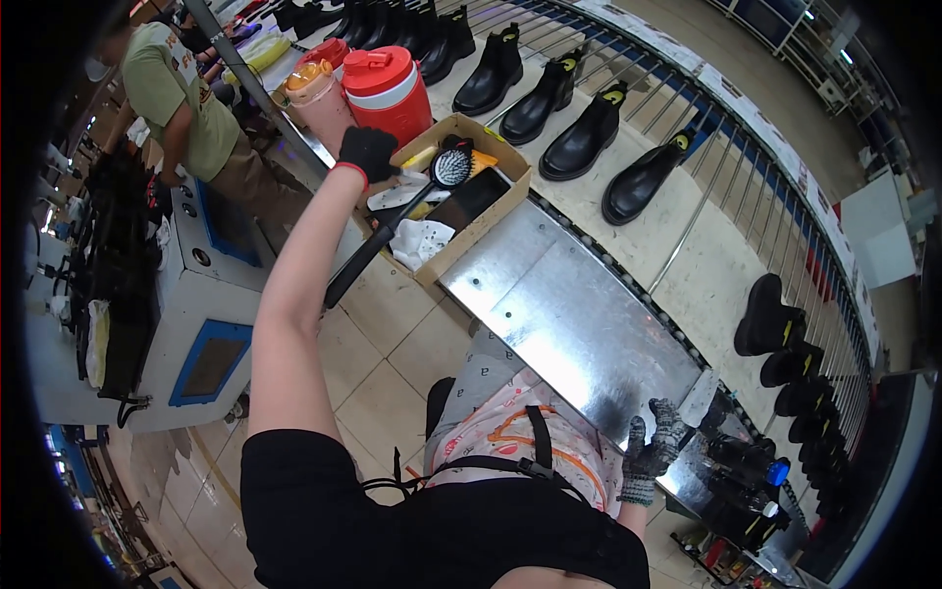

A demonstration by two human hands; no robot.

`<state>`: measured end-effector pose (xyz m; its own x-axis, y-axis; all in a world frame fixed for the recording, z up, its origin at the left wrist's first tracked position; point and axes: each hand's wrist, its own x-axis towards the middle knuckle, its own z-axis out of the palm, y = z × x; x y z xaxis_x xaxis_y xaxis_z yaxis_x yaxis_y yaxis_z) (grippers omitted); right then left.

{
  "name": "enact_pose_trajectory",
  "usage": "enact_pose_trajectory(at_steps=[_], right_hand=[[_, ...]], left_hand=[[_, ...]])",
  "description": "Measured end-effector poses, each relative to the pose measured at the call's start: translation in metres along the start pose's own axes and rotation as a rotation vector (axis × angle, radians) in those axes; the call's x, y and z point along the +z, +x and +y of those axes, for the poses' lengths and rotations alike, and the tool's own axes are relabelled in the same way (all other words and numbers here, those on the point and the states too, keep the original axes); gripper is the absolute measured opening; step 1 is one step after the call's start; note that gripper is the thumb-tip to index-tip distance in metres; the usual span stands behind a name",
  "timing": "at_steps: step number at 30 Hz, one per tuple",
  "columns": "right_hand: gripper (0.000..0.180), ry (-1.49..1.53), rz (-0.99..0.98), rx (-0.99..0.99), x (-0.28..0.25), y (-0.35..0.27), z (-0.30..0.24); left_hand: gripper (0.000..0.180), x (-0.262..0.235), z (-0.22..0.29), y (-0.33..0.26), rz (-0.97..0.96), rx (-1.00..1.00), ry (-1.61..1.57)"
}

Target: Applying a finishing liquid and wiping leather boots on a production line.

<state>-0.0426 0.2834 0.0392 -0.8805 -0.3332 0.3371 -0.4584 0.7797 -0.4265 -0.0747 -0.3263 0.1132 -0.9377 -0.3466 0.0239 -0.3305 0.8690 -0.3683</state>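
Black shirt (412, 525) nearest; box (481, 232) at left end of tabletop (559, 314)

The left hand (369, 157) is held at the box's left edge, its grip impossible to tell; the right hand (650, 450), thumb apart, is laid near the tabletop's right end. Reaching seems in hand; clearing the hairbrush (451, 169) is called for.

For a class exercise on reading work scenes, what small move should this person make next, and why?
Probably ease the left grip slightly rightward, over the cardboard box: it appears beside the box's left edge, and the open top leaves the hairbrush and other loose things exposed. The right grip is farther off, by the metal plate.
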Motion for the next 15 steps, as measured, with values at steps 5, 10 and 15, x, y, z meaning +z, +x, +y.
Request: enact_pose_trajectory(at_steps=[5,10,15], right_hand=[[0.03,0.01,-0.033,-0.016,-0.005,0.002,-0.011],[0.037,0.147,-0.06,0.011,-0.005,0.025,-0.025],[0.057,0.263,0.032,-0.379,-0.018,0.103,-0.082]], left_hand=[[0.032,-0.057,-0.032,0.0,0.086,0.015,0.126],[0.022,-0.13,-0.004,-0.011,0.402,0.273,-0.128],[0.016,-0.176,0.103,-0.032,0.086,0.721,-0.574]])
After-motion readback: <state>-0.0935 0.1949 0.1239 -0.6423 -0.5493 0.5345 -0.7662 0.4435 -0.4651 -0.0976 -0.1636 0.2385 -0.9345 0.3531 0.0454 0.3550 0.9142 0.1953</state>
